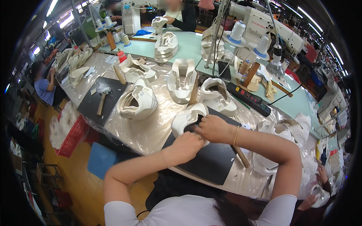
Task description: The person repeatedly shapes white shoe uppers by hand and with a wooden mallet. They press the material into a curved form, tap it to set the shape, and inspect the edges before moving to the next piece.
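Observation:
A white shoe upper [184, 118] lies on a black board [205, 162] in front of me, its dark opening partly covered by my hands. My left hand [185, 146] is closed, fingers curled on the upper's near end. Close beside it, my right hand [213, 128] pinches the upper's edge along the opening. The exact spot under the fingertips is hidden. Beyond the hands stand more white uppers: one on the left [136, 101], one in the middle [181, 80] and one on the right [218, 97]. A wooden handle [240, 156] lies beside my right forearm.
To the left, a hammer [101, 102] rests on another black board [113, 91]. A power strip [249, 101], thread spools [236, 31] and a lamp [276, 64] stand beyond. White uppers pile up at right [268, 150]. A red basket [71, 137] and blue stool [101, 160] are on the floor; co-workers sit around.

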`<state>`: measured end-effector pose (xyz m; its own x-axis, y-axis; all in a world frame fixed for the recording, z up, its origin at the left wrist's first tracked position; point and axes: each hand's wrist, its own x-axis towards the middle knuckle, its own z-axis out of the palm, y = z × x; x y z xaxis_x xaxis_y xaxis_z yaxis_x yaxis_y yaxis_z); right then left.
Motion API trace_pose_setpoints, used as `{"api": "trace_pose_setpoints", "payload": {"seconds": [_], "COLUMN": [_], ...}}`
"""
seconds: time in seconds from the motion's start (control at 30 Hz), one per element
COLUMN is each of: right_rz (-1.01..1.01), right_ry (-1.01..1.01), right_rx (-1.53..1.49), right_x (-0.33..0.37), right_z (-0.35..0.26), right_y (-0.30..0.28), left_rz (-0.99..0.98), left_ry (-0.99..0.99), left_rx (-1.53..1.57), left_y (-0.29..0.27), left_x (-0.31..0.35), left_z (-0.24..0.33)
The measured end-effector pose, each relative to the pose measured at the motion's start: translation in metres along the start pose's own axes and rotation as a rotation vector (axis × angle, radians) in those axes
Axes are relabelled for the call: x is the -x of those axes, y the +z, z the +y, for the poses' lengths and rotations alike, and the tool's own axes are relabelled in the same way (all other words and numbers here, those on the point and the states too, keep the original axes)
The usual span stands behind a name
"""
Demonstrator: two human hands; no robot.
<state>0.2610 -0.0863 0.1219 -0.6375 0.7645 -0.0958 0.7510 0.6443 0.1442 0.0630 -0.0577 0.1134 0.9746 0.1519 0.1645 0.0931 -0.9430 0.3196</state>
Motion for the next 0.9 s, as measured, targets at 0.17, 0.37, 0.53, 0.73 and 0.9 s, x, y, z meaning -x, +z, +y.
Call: {"api": "trace_pose_setpoints", "payload": {"seconds": [0.17,0.37,0.53,0.73,0.9], "right_rz": [-0.013,-0.095,0.269,0.735,0.788], "right_ry": [0.135,0.33,0.505,0.955,1.004], "right_rx": [-0.59,-0.753,-0.548,-0.602,-0.586], "right_x": [-0.007,0.013,0.038,0.029,0.012], "right_z": [0.016,-0.025,-0.1,-0.16,-0.171], "right_y": [-0.001,0.035,0.051,0.076,0.086], "left_rz": [-0.104,-0.071,-0.099,0.083,0.212], "left_ry": [0.225,0.307,0.22,0.02,-0.273], "left_rx": [-0.408,-0.413,-0.315,-0.345,-0.169], "left_y": [-0.021,0.013,0.05,0.087,0.101], "left_x": [0.0,0.018,0.052,0.072,0.07], "left_z": [-0.003,0.011,0.026,0.031,0.045]}}
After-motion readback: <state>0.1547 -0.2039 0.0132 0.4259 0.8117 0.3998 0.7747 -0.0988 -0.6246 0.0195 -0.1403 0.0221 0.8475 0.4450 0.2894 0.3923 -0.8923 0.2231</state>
